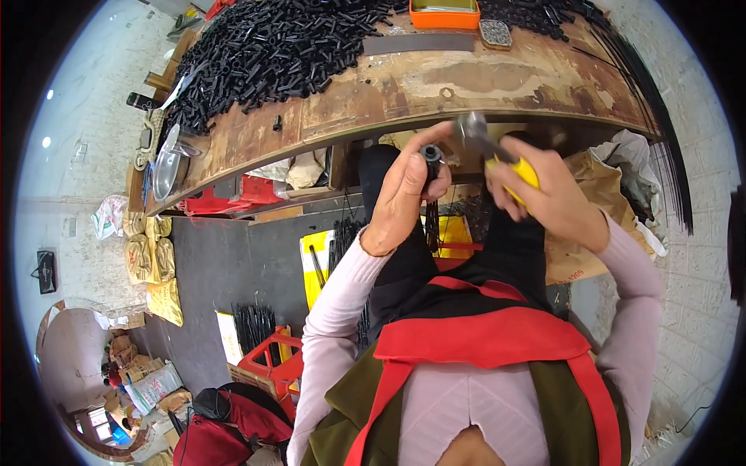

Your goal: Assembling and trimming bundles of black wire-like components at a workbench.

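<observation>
My left hand (398, 194) is wrapped round a short black tubular piece (431, 154), held upright with its round end facing up. Beside it, my right hand (561, 194) grips a hammer (522, 177) by its yellow handle. The metal hammer head is slightly blurred and hangs close to the upper right of the black piece, apart from it. Both hands are just in front of the wooden workbench's (334, 124) near edge, above my lap. The lower part of the black piece is hidden by my fingers.
A big heap of black tubular pieces (272, 54) covers the bench's back left. An orange tray (444, 17), a small box of metal bits (495, 33) and a grey strip (418, 43) lie behind. Long black rods (672, 155) lean at right. A red stool (272, 357) stands lower left.
</observation>
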Tool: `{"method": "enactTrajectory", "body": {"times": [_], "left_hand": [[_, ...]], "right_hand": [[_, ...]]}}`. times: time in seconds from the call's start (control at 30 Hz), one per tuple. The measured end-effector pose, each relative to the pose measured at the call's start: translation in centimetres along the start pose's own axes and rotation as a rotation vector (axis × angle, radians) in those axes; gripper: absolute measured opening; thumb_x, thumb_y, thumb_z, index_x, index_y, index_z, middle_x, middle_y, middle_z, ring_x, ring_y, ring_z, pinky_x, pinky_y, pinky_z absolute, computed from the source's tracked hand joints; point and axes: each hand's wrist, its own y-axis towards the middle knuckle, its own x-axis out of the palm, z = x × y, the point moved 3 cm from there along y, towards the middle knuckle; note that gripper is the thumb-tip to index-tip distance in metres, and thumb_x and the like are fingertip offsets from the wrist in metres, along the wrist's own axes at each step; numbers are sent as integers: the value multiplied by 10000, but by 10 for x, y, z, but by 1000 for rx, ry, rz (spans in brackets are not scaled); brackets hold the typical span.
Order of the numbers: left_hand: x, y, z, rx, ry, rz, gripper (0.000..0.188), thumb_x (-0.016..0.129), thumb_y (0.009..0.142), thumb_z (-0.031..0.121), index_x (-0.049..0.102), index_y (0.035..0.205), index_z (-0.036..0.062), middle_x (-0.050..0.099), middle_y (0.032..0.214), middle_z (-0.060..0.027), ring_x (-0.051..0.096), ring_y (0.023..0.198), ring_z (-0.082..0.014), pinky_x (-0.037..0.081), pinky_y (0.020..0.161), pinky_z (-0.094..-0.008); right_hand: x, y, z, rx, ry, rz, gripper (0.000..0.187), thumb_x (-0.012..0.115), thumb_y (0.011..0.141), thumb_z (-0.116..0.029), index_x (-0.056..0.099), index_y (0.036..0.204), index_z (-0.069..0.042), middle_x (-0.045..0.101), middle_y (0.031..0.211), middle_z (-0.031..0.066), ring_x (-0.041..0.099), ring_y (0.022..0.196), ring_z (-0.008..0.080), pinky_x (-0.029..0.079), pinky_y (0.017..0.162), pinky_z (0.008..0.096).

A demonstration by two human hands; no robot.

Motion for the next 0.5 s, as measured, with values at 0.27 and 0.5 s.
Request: {"method": "enactTrajectory", "body": {"times": [0.27,0.5], "left_hand": [[0,-2,4,-51,67,-35,453,329,1060,437,499,1073,16,420,747,16,326,672,-68,278,597,-216],[0,-1,6,-55,24,-76,425,341,1060,429,488,1069,30,407,757,18,320,676,-70,280,609,-217]], "right_hand": [[10,-16,-8,208,-164,-223,276,486,1003,-175,526,1225,-16,626,710,54,563,528,117,434,517,258],[-1,-8,-6,75,-244,-306,359,495,1010,-198,495,1294,21,639,745,69,624,632,141,490,602,288]]}}
